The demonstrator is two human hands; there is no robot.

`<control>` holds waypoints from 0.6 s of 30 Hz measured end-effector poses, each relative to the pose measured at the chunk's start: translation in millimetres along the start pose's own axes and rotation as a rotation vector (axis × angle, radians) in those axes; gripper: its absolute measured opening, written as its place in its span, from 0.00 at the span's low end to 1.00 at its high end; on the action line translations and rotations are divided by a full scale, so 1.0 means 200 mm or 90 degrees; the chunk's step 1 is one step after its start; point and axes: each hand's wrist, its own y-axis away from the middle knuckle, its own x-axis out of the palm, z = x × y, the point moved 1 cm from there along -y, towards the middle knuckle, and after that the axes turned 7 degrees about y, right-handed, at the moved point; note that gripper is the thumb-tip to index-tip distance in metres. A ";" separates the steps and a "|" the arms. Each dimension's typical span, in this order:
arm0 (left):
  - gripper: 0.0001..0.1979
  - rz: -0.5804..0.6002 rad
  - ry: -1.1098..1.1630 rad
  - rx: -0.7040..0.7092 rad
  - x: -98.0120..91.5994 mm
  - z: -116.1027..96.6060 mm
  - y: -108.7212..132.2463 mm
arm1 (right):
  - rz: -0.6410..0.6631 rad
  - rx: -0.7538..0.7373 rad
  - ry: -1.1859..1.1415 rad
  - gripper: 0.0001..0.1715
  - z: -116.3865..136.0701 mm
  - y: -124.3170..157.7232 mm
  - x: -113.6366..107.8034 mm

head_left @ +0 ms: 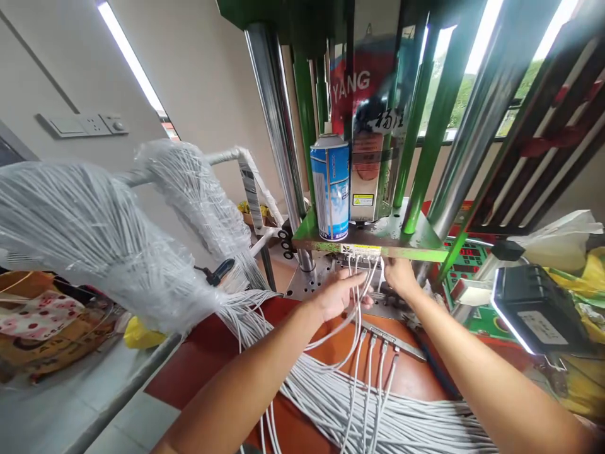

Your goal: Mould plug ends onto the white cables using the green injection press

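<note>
In the head view, thin white cables (358, 315) hang down from under the green press plate (321, 244). My left hand (338, 295) is at these cables, its fingers curled about them just below the plate. My right hand (399, 276) reaches under the plate's front edge beside the metal mold (378, 295); its fingers are mostly hidden there. Below both hands, a metal bar fixture (394, 340) lies on the red-brown tabletop (326, 331), with several cable ends set along it. A thick spread of white cables (331, 384) runs across the table in front of me.
A blue spray can (329, 189) stands on the press plate between steel columns (274, 113). Plastic-wrapped cable bundles (94, 221) hang at left. To the right are a black lamp-like box (539, 309), a control panel with red digits (467, 255) and yellow bags (583, 277).
</note>
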 end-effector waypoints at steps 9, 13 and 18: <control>0.13 -0.044 0.197 -0.107 0.07 -0.04 0.03 | -0.037 0.129 -0.018 0.18 -0.05 0.10 0.05; 0.13 -0.126 0.172 -0.067 0.05 -0.08 -0.05 | -0.037 0.120 -0.023 0.19 -0.03 0.03 0.03; 0.18 -0.187 0.154 0.033 0.13 0.03 0.15 | -0.089 0.090 -0.017 0.16 0.05 0.19 -0.03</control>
